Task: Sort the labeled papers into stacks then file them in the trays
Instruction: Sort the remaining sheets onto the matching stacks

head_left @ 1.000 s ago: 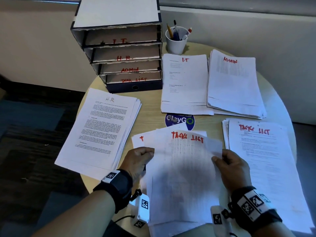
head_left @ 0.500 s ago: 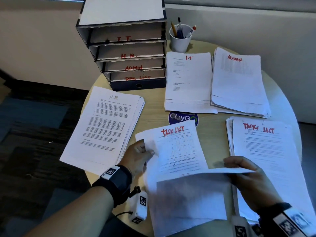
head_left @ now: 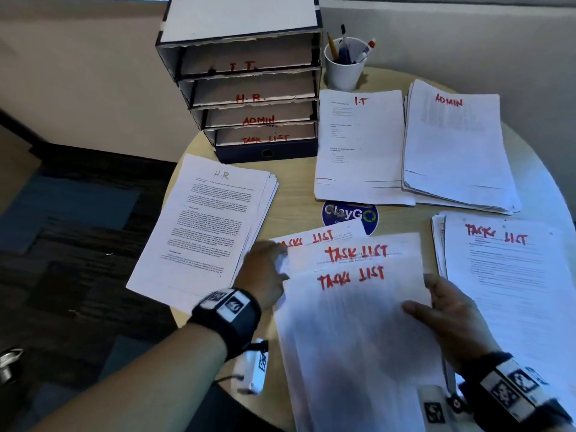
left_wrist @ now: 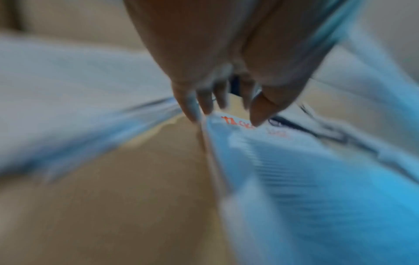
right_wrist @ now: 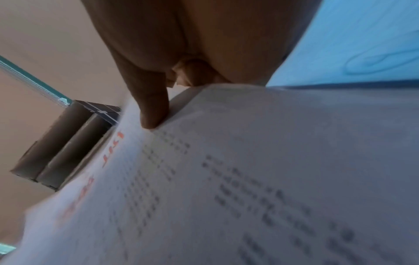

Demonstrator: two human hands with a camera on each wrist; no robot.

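A: Where is the right hand (head_left: 452,319)?
B: At the right edge of the top sheet (head_left: 358,322), marked TASK LIST in red. In the right wrist view the thumb lies flat on the printed face, with the other fingers curled under the edge, so it pinches the sheet.

A: And the left hand (head_left: 265,275)?
B: At the left edge of the loose pile (head_left: 314,241) below that sheet. The left wrist view is blurred, but the fingers (left_wrist: 204,100) point down narrowly at the paper edge with the thumb on top beside the red lettering. Whether it really grips cannot be told.

A: What lies in that pile?
B: Two more TASK LIST headings show, fanned out beyond the top sheet, near the front of the round table (head_left: 296,194).

A: The sorted stacks?
B: The H.R stack (head_left: 202,226) lies left, overhanging the table edge. The I.T stack (head_left: 361,145) and ADMIN stack (head_left: 455,145) sit side by side at the back, touching. The TASK LIST stack (head_left: 511,275) lies right, just beside the right hand.

A: The trays (head_left: 249,88)?
B: At the back left, four shelves marked I.T, H.R, ADMIN, TASK LIST from top down. A cup (head_left: 344,70) of pens stands just right of them.
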